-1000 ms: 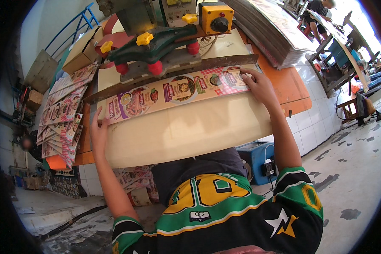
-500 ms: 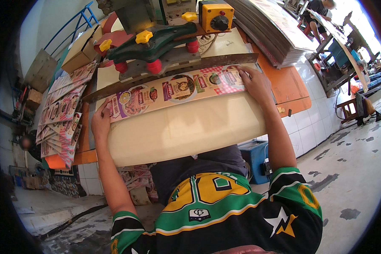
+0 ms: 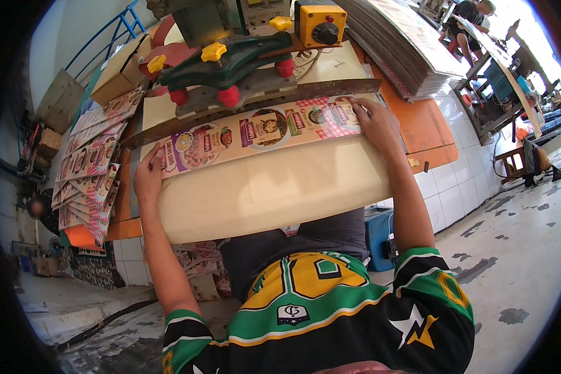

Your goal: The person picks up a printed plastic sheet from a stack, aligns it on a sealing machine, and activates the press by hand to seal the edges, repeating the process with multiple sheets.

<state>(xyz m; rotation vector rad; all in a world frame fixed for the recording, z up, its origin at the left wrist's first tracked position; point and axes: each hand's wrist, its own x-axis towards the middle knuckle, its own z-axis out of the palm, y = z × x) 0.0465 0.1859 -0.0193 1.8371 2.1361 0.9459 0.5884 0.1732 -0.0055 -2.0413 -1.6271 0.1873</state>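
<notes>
A long printed card strip [image 3: 234,138], with food pictures and a red-checked end, lies on the cream padded surface [image 3: 274,187] in front of me. Its far edge runs along a dark metal bar [image 3: 336,91]. My left hand [image 3: 148,179] pinches the strip's left end, thumb on top. At the opposite end, my right hand [image 3: 379,124] grips the red-checked part, with the thumb beneath and fingers over the edge. Above the bar stands a dark green machine clamp [image 3: 230,65] with red feet and yellow knobs.
Many printed strips [image 3: 93,159] are piled on the left, beside a cardboard box [image 3: 121,68]. A yellow control box [image 3: 320,25] with a black dial sits on the machine. Tall stacked sheets [image 3: 399,47] stand at the back right. Another person [image 3: 467,25] sits far right.
</notes>
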